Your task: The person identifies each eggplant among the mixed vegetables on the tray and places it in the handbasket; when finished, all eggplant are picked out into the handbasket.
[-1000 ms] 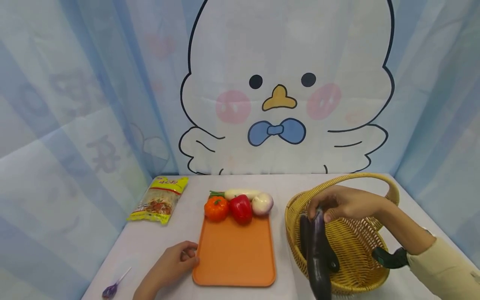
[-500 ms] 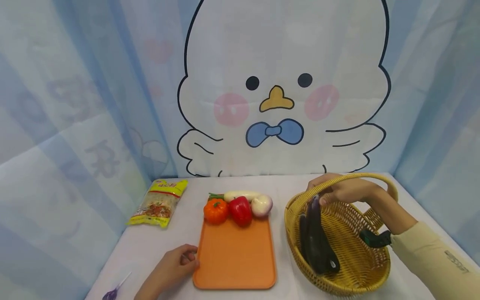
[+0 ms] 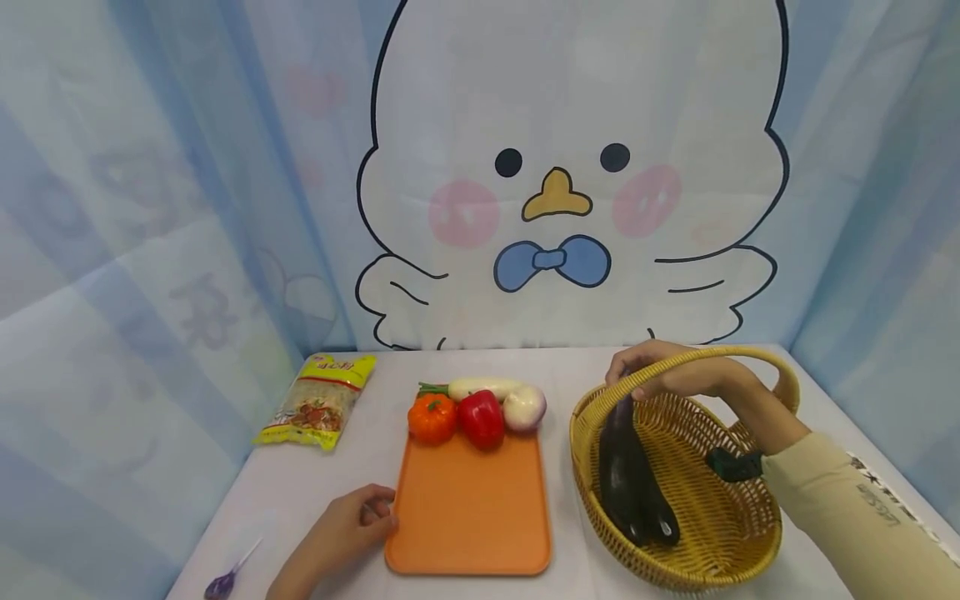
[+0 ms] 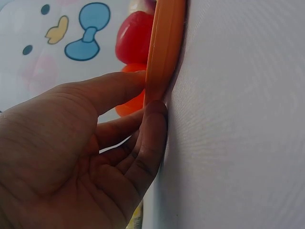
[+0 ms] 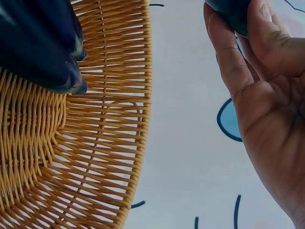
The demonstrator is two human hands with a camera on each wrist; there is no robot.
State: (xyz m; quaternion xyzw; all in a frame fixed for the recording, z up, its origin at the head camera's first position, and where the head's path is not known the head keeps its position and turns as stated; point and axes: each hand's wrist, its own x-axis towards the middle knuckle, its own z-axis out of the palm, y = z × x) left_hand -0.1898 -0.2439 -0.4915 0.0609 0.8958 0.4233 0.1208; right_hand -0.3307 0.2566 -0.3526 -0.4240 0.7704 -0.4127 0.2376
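My left hand (image 3: 347, 527) holds the left edge of an orange tray (image 3: 468, 517); in the left wrist view the thumb and fingertips meet its rim. At the tray's far end sit an orange pumpkin (image 3: 432, 418), a red bell pepper (image 3: 482, 419), a white-and-purple round vegetable (image 3: 525, 408) and a white radish (image 3: 487, 388). My right hand (image 3: 675, 377), partly behind the handle of the wicker basket (image 3: 720, 542), pinches the upper end of a dark eggplant (image 3: 621, 475). Another eggplant (image 3: 658, 504) lies beside it in the basket. The right wrist view shows dark eggplant ends (image 5: 57, 62).
The basket's arched handle (image 3: 705, 354) rises over my right wrist. A yellow food packet (image 3: 318, 402) lies at the far left. A small purple item with a thin white stick (image 3: 225, 582) is near the front left. A cartoon-printed curtain (image 3: 558, 275) stands behind the table.
My right hand has lowered the eggplant into the basket; its lower end, earlier hanging over the front rim, now rests inside. The left hand has stayed on the tray edge.
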